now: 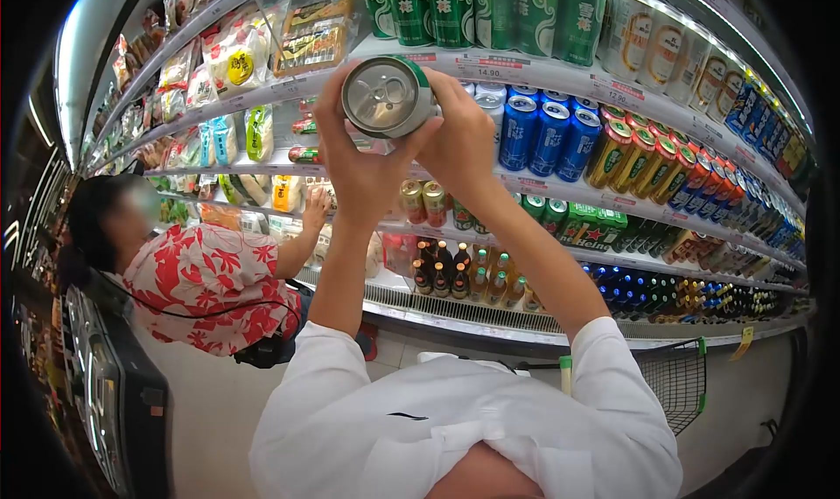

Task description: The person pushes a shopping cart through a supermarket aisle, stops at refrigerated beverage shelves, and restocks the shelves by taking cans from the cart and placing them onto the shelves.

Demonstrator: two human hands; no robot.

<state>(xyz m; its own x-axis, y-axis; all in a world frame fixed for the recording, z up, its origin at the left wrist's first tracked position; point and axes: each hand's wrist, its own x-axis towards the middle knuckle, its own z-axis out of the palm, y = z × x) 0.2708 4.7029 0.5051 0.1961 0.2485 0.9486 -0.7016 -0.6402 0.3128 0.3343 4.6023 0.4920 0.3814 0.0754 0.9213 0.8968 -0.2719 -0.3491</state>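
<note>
A drink can [381,98] with a silver top and a green-and-white side is held up in front of the shelves, its lid and pull tab facing me. My left hand [357,162] is closed around its left and lower side. My right hand [462,136] grips it from the right, fingers against the side. The tab lies flat on the lid. Most of the can's label is hidden by my fingers and by the angle. Tall green cans [451,9] stand on the shelf just behind it, and blue cans [549,132] are on the shelf to the right.
A person in a red-and-white floral shirt [210,285] stands at my left, one hand reaching to packaged food [284,193]. Gold-and-red cans [612,153] and dark bottles [442,272] fill other shelves. A shopping cart [678,376] is at the right; a dark cabinet [118,394] stands at far left.
</note>
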